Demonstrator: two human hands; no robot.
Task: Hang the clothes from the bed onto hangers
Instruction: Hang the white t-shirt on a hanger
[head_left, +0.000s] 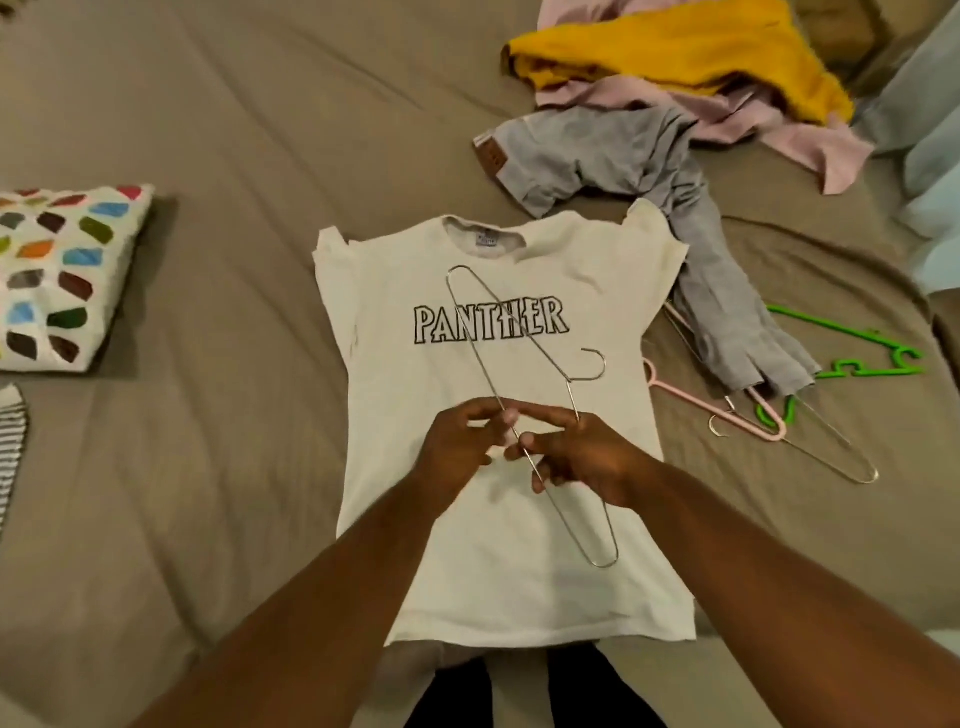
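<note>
A white T-shirt (498, 519) printed PANTHER lies flat, face up, on the brown bed, neck away from me. Above its middle I hold a thin metal wire hanger (470, 332), turned so one end points to the collar and its hook points right. My left hand (457, 447) pinches the hanger's long bar. My right hand (582, 462) grips the same hanger close beside it, fingers curled round the wire. Grey trousers (691, 249) lie just right of the shirt.
A pile of yellow (691, 52) and pink clothes (769, 124) sits at the back right. Spare hangers lie right of the shirt: pink (711, 410), green (852, 364) and metal (841, 457). A patterned pillow (62, 275) rests at the left, a striped cloth (10, 447) below it.
</note>
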